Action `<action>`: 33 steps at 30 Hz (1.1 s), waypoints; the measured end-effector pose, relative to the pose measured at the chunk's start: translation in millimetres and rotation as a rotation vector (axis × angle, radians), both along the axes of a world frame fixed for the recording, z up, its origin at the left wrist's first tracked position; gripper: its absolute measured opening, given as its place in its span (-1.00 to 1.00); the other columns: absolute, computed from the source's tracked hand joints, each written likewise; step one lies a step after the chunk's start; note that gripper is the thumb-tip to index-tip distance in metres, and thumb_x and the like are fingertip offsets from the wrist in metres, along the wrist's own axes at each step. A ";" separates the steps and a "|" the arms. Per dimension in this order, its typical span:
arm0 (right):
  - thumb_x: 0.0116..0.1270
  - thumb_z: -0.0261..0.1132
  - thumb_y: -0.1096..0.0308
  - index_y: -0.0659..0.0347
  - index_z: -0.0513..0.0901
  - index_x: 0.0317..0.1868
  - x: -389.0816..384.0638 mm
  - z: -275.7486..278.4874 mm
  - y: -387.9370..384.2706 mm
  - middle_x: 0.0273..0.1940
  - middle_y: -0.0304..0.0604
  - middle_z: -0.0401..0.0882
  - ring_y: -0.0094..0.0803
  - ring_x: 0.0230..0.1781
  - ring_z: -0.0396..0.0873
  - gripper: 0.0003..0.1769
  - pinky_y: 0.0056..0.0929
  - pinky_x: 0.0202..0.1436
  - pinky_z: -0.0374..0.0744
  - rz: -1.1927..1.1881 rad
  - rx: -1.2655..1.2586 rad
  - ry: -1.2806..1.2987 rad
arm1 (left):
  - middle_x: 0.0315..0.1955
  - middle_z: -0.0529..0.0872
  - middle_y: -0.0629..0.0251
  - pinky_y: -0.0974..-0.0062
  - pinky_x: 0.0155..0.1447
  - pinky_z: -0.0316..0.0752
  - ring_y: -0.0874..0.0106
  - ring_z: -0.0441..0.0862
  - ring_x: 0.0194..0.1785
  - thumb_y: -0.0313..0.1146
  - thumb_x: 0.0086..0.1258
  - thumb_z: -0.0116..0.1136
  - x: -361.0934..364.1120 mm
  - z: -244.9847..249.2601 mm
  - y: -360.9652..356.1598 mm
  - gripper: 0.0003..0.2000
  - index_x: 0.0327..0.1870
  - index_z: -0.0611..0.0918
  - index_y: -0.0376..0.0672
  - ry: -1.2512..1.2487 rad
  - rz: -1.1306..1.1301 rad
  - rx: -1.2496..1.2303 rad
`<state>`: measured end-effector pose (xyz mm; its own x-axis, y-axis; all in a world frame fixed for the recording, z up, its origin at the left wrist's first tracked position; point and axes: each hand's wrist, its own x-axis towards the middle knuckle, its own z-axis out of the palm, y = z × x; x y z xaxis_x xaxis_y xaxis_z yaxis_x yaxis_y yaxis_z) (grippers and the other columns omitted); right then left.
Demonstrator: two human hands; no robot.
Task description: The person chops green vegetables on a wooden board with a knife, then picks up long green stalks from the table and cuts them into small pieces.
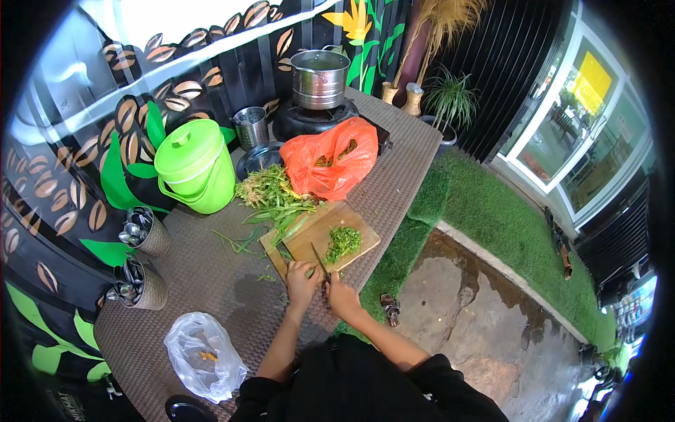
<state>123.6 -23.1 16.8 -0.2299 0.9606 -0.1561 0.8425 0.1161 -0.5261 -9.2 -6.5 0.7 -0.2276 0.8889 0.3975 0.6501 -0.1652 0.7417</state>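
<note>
- Black shirt [337, 387] cloth fills the bottom edge, with both forearms reaching forward from its sleeves over the desk [211, 274].
- Near the left corner of the desk lies a clear plastic bag [188, 344] with a few small yellowish-brown bits in it.
- Right hand [342, 297]: its fingers are wrapped round the handle of a knife [320, 260], at the near edge of a wooden board [309, 226].
- Left hand [301, 283]: its fingers are bent and close together over the near left part of the board, just beside the knife; I cannot tell whether they pinch anything.
- The knife's blade points away from the person over the board, with a heap of chopped greens [342, 243] on the board to its right.
- Two cups of spoons [146, 290] stand at the left side of the desk.
- Beyond the board's left part lies a bunch of uncut greens [271, 190], some stems reaching onto the wood.
- An orange-red bag [334, 165] sits beside that bunch, behind the board.
- Left of them stands a lidded green bucket [193, 169].
- Farther back, a metal cup [251, 126] stands near a black stove [290, 125], which carries a steel pot [320, 83].
- Past the desk, a potted plant [450, 98] stands by the wall, and a glass door [569, 116] is farther right.
</note>
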 end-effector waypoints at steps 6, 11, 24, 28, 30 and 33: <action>0.43 0.01 0.17 0.29 0.27 0.02 2.5 5.1 23.4 -0.37 0.32 0.59 0.23 -0.34 0.60 -0.64 0.11 -0.28 0.56 0.075 -0.014 0.051 | -0.43 0.62 0.17 0.33 -0.15 0.47 0.25 0.54 -0.24 -0.47 0.06 0.31 -2.4 3.0 2.2 -0.87 -0.36 0.69 -0.29 -0.100 -0.004 -0.061; 0.43 0.00 0.17 0.30 0.27 0.04 -4.8 1.9 -0.9 -0.39 0.31 0.59 0.23 -0.31 0.60 -0.63 0.12 -0.24 0.55 0.009 0.010 0.032 | -0.45 0.61 0.21 0.39 -0.19 0.46 0.32 0.53 -0.29 -0.46 0.08 0.33 -6.1 -2.2 4.6 -0.88 -0.36 0.69 -0.28 -0.114 -0.015 -0.018; 0.44 -0.02 0.19 0.33 0.26 0.05 -10.3 2.9 1.4 -0.37 0.31 0.59 0.27 -0.31 0.59 -0.63 0.14 -0.22 0.53 -0.002 -0.082 0.029 | -0.40 0.59 0.14 0.32 -0.11 0.42 0.19 0.50 -0.21 -0.49 0.13 0.27 -0.9 4.4 -3.9 -0.87 -0.34 0.67 -0.34 -0.005 -0.033 0.064; 0.44 -0.02 0.19 0.32 0.24 0.06 0.8 1.3 22.1 -0.36 0.32 0.59 0.26 -0.29 0.59 -0.63 0.13 -0.20 0.53 0.073 -0.057 0.087 | -0.41 0.57 0.17 0.33 -0.16 0.42 0.22 0.51 -0.23 -0.50 0.10 0.29 -2.1 5.4 -3.1 -0.89 -0.36 0.67 -0.28 -0.041 0.016 0.072; 0.44 -0.02 0.19 0.31 0.25 0.06 3.5 5.0 18.4 -0.40 0.29 0.60 0.24 -0.29 0.60 -0.63 0.09 -0.21 0.56 0.101 0.042 0.108 | -0.41 0.56 0.18 0.33 -0.16 0.42 0.22 0.51 -0.23 -0.50 0.10 0.29 -3.5 6.3 -3.8 -0.90 -0.36 0.67 -0.28 -0.070 0.056 0.042; 0.44 -0.01 0.18 0.32 0.27 0.06 -8.6 16.4 -2.9 -0.39 0.30 0.60 0.23 -0.29 0.60 -0.62 0.08 -0.22 0.56 -0.024 -0.066 0.011 | -0.41 0.55 0.18 0.35 -0.17 0.42 0.22 0.51 -0.24 -0.50 0.10 0.30 -4.3 4.9 -4.1 -0.89 -0.36 0.67 -0.29 -0.038 0.013 0.047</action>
